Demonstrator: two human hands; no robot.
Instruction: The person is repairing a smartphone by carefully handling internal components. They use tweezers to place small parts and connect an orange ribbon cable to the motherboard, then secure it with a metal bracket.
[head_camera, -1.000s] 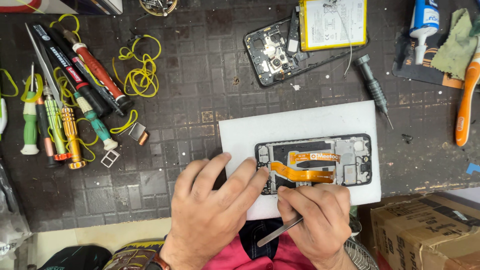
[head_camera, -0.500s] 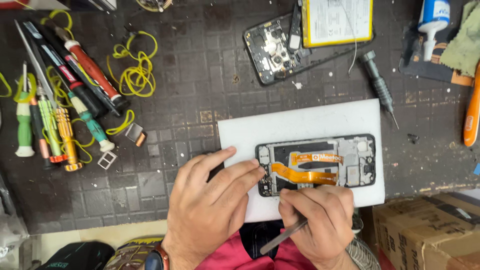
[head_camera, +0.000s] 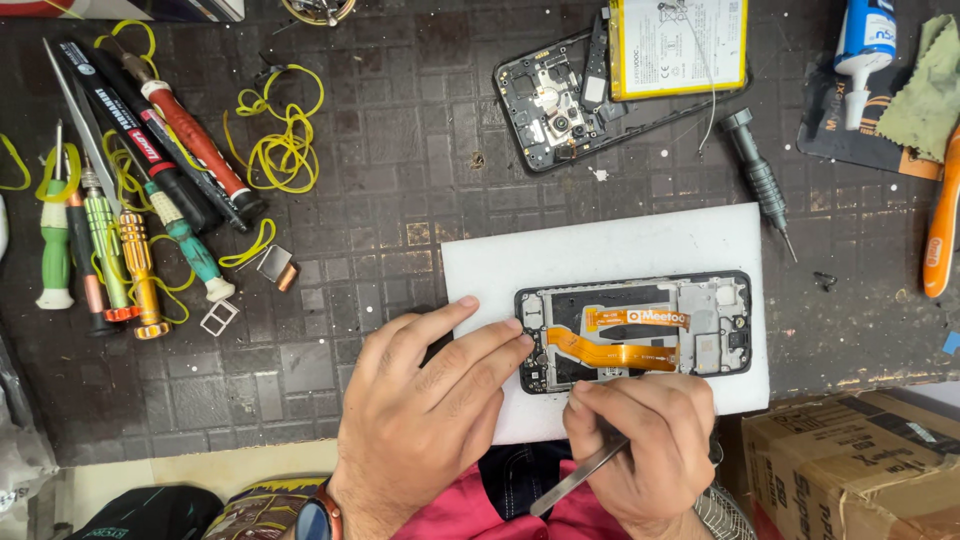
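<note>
A person's two bare hands are working over an opened smartphone frame (head_camera: 635, 330), seen from above. The phone is lying lengthwise on a white foam pad (head_camera: 600, 250) near the front edge of a dark, tiled work mat (head_camera: 400, 170). Its back is off, showing a grey metal frame crossed by an orange flex cable (head_camera: 610, 352).

The left hand (head_camera: 425, 410) is resting palm down on the pad, fingers stretched out flat and slightly spread, with the fingertips pressing against the phone's left end. It is gripping nothing.

The right hand (head_camera: 645, 440) is curled closed around a pair of metal tweezers (head_camera: 580, 475). The tweezers' back end is sticking out toward the person's body, while the tips are hidden under the fingers at the phone's lower edge, so it cannot be told what they are touching.

Farther back on the mat, a second dismantled phone (head_camera: 560, 110) is lying beside a yellow-edged battery (head_camera: 678, 45). A small grey screwdriver (head_camera: 760, 180) is sitting just beyond the pad's right corner. On the left, a row of coloured screwdrivers (head_camera: 120, 240) is lying among loops of yellow rubber bands (head_camera: 285, 140). A cardboard box (head_camera: 860, 460) is sitting at the lower right.
</note>
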